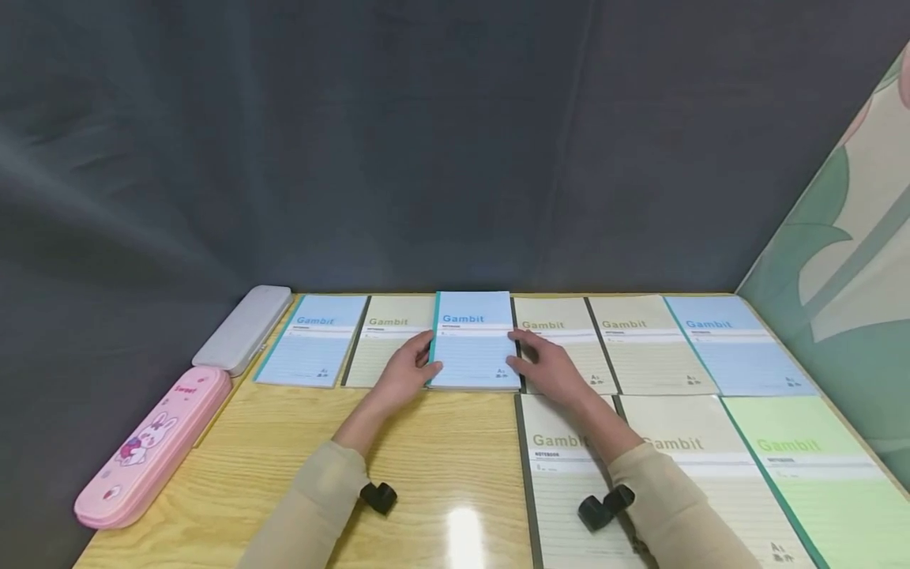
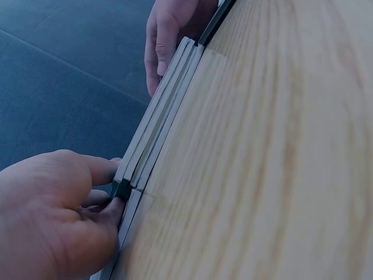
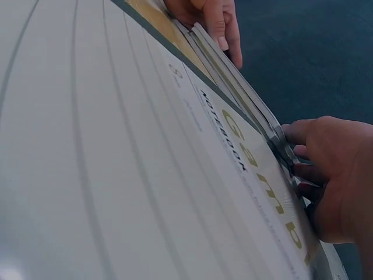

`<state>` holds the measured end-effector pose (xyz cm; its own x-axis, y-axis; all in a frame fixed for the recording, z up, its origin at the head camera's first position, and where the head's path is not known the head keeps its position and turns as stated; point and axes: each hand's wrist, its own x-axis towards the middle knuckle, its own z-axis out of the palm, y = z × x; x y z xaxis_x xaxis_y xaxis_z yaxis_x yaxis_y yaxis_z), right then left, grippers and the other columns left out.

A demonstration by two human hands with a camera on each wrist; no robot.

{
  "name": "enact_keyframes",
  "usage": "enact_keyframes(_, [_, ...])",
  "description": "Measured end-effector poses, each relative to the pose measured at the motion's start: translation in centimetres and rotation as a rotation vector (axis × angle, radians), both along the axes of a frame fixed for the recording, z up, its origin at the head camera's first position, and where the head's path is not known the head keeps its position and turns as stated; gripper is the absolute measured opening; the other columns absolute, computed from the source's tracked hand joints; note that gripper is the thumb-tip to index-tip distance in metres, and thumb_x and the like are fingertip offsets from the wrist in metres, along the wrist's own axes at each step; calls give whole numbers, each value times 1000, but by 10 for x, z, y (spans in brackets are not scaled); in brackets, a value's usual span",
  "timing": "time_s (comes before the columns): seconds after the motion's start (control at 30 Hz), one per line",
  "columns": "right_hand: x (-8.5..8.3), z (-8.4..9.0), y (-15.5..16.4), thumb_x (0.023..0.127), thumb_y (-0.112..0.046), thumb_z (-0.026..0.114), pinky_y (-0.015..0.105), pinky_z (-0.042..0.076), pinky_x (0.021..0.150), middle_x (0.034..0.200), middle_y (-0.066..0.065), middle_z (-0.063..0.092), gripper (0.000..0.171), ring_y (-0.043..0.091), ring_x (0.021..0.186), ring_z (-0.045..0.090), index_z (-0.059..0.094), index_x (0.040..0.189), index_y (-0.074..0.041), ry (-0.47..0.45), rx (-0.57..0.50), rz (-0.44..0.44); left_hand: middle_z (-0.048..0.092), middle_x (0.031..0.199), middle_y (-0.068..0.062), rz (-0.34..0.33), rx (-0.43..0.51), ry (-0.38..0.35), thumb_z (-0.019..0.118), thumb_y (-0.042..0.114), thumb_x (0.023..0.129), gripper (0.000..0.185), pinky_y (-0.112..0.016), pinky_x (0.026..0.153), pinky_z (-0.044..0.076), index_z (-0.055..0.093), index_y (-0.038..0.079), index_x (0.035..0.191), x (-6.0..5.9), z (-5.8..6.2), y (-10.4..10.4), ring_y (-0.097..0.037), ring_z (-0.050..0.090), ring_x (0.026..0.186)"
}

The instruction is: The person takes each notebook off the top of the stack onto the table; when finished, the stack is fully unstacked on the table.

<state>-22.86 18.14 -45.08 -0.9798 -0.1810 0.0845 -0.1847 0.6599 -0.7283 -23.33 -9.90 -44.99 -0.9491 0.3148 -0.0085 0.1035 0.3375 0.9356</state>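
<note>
A blue Gambit notebook (image 1: pixel 475 356) lies in the middle of the back row, between both hands. My left hand (image 1: pixel 405 370) grips its left edge along the teal spine, thumb toward the near side. On the opposite edge, my right hand (image 1: pixel 550 367) holds with thumb and fingers. From the left wrist view, the left hand (image 2: pixel 55 216) pinches a corner of the stacked notebooks (image 2: pixel 154 116), whose layered edges show. The right wrist view has the right hand (image 3: pixel 338 175) at the stack's other end. A cream notebook (image 1: pixel 398 310) sits left of the held one, another cream notebook (image 1: pixel 558 308) right.
Further along the back row are blue notebooks at the left (image 1: pixel 313 348) and right (image 1: pixel 739 356). Two large cream notebooks and a green notebook (image 1: pixel 817 435) form the front row. A pink pencil case (image 1: pixel 159 450) and a grey case (image 1: pixel 245 328) line the table's left edge.
</note>
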Motion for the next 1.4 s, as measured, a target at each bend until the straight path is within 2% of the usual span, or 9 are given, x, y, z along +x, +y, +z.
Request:
enact_keyframes(0.13, [0, 1, 0, 100, -26, 65, 51, 28, 118, 152, 22, 45, 49, 39, 143, 37, 55, 146, -9, 7, 4, 3, 30, 161, -18, 17, 21, -9, 58, 4, 103, 62, -35, 112, 40, 30, -1, 157, 1, 1, -1, -30, 35, 146])
enact_keyframes(0.2, [0, 1, -1, 102, -25, 62, 51, 22, 120, 153, 24, 42, 52, 40, 145, 33, 50, 149, -5, 7, 21, 2, 30, 161, -18, 20, 31, -18, 58, 3, 103, 62, -35, 111, 40, 30, -2, 157, 1, 0, -1, -30, 35, 146])
enact_keyframes(0.3, [0, 0, 0, 104, -24, 56, 55, 11, 122, 155, 24, 39, 57, 42, 149, 24, 40, 153, 0, 16, 81, 0, 31, 161, -19, 18, 44, -25, 58, 2, 102, 62, -35, 111, 40, 30, -2, 157, 2, 0, -1, -31, 34, 146])
enact_keyframes(0.4, [1, 0, 1, 106, -25, 52, 61, 5, 121, 158, 23, 36, 57, 43, 150, 19, 38, 153, 2, 44, 162, 13, 31, 161, -18, 18, 50, -30, 58, 2, 102, 62, -35, 111, 40, 30, -1, 157, 2, 1, 0, -30, 35, 146])
enact_keyframes(0.6, [3, 0, 4, 107, -25, 50, 67, 7, 118, 159, 22, 33, 51, 46, 149, 19, 45, 151, 1, 95, 234, 46, 34, 160, -18, 34, 55, -32, 60, 2, 102, 61, -35, 110, 41, 33, 0, 156, 0, 2, 1, -31, 35, 145])
enact_keyframes(0.83, [5, -2, 3, 107, -26, 49, 66, 7, 119, 160, 22, 31, 53, 45, 149, 18, 42, 152, 0, 101, 242, 53, 37, 158, -19, 125, 69, -109, 63, 1, 99, 61, -37, 111, 41, 37, -1, 155, 1, 6, 2, -32, 35, 145])
enact_keyframes(0.97, [4, -2, 3, 107, -27, 49, 66, 7, 119, 160, 22, 31, 53, 45, 150, 18, 42, 153, -1, 108, 248, 55, 44, 153, -20, 167, 63, -141, 65, 0, 98, 60, -39, 109, 44, 41, 1, 153, 2, 11, 0, -33, 40, 142])
enact_keyframes(1.17, [5, -2, 1, 106, -29, 50, 65, 7, 119, 161, 21, 31, 54, 43, 150, 18, 43, 153, -1, 90, 255, 41, 54, 140, -18, 178, 25, -138, 66, -1, 96, 57, -40, 98, 52, 48, 6, 150, 4, 16, -6, -31, 52, 128])
enact_keyframes(1.4, [6, -1, 0, 107, -29, 49, 64, 7, 119, 161, 20, 30, 55, 43, 150, 17, 42, 153, -1, 84, 270, 35, 53, 123, -14, 152, -8, -147, 66, 0, 96, 51, -33, 82, 50, 56, 10, 145, 7, 18, -19, -26, 53, 106])
